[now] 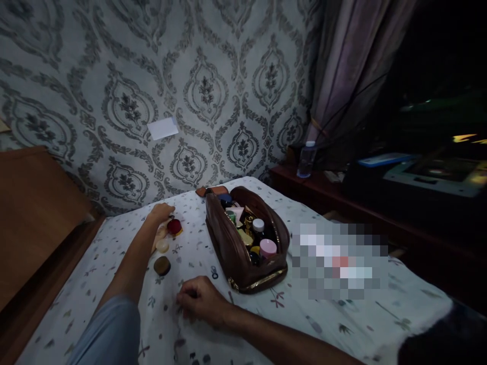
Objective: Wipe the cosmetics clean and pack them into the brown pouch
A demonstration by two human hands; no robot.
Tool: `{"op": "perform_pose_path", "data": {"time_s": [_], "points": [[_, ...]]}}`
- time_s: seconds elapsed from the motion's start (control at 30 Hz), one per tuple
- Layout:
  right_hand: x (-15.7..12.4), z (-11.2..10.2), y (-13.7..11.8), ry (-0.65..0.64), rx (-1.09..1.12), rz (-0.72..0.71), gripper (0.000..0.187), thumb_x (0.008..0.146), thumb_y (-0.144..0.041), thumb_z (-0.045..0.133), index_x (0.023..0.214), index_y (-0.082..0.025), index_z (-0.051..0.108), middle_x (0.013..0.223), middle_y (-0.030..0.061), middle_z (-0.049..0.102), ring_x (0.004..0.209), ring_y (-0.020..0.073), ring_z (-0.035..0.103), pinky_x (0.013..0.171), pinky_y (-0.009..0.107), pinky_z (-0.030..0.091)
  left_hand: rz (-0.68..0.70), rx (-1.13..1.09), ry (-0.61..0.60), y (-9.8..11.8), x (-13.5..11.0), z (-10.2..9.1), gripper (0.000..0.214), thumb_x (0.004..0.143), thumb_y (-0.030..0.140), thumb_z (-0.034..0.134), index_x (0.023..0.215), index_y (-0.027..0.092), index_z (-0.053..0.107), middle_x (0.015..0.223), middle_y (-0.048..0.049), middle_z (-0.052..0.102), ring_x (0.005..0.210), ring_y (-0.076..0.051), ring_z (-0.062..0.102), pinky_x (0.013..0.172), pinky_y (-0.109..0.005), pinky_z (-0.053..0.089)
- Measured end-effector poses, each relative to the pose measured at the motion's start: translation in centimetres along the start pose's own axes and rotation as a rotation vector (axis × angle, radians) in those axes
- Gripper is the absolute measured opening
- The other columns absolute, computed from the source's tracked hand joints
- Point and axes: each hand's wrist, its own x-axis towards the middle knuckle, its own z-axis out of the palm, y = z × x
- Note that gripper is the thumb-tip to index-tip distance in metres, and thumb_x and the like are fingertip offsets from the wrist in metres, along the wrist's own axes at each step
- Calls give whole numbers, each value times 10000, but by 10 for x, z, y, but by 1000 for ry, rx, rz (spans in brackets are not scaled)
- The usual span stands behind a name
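My left hand (162, 212) reaches to the far left of the patterned sheet, just behind a red-topped round jar (175, 227). Its fingers bend downward, and what they grip is hidden. Nearer me lie a pale round container (162, 246) and a dark olive round lid or jar (162, 265). My right hand (201, 302) rests on the sheet with its fingers curled in, holding nothing visible. Beyond it stands an unzipped brown toiletry bag (224, 243), packed with several small containers, including a pink-lidded jar (268, 248) and a white-capped bottle (258, 226).
Behind the bag lies a brown case (217, 190). A blurred-out patch (338, 261) covers something right of the bag. Along the right, a dark red ledge (285, 177) carries a clear bottle (306, 159). A brown board (38, 213) stands at the left, and patterned wallpaper closes the back.
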Motion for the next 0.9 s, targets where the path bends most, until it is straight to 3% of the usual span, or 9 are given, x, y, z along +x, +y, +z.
{"op": "perform_pose_path", "data": {"time_s": [0.2,0.43,0.53,0.6,0.7,0.8,0.9], "points": [[-8,-3,-13,4,-48,-9,206,747,-368,709,622,-227,627,525,-54,605,475,120,494,496,229,379,0,-84,72,7,-15,-5,386,982,380,649,1307,176,614,1321,-108,644,1124,-240,667,950,-464,593],[-11,-3,-16,-17,-46,-32,256,797,-412,670,648,-215,603,535,-28,605,456,129,478,471,243,358,-48,-204,347,14,-36,-8,398,976,389,656,1304,167,614,1309,-106,646,1113,-239,672,943,-468,596],[-10,-4,-16,-8,-47,-31,250,817,-428,642,698,-209,618,554,-24,609,454,122,468,468,240,358,-77,-247,485,18,-57,-17,311,1030,333,558,1268,143,620,1254,-123,677,1112,-230,659,942,-411,576],[-11,-5,-18,15,-47,-33,248,852,-430,605,763,-200,637,588,-25,617,469,114,466,482,235,369,-71,-264,565,25,-86,-20,283,1059,284,465,1251,137,612,1223,-140,697,1134,-233,638,947,-359,548],[-15,-9,-23,126,-104,-109,249,884,-397,597,988,-184,673,703,-24,644,529,105,494,535,227,402,-5,-221,621,48,-152,-14,218,1015,286,531,1193,200,624,1123,-106,721,1093,-256,653,883,-337,550],[-19,-12,-24,211,-283,-207,414,848,-350,693,1231,-200,643,901,-3,695,633,103,549,626,232,447,57,-52,574,78,-223,8,277,924,143,549,1162,264,622,1003,-85,719,1001,-281,675,656,-303,534],[-22,-11,-20,130,-503,-294,494,795,-330,800,1254,-211,663,1038,33,724,848,153,636,785,265,493,111,14,590,106,-275,39,384,791,54,549,1079,294,632,843,-53,683,827,-292,686,500,-291,485]]}}
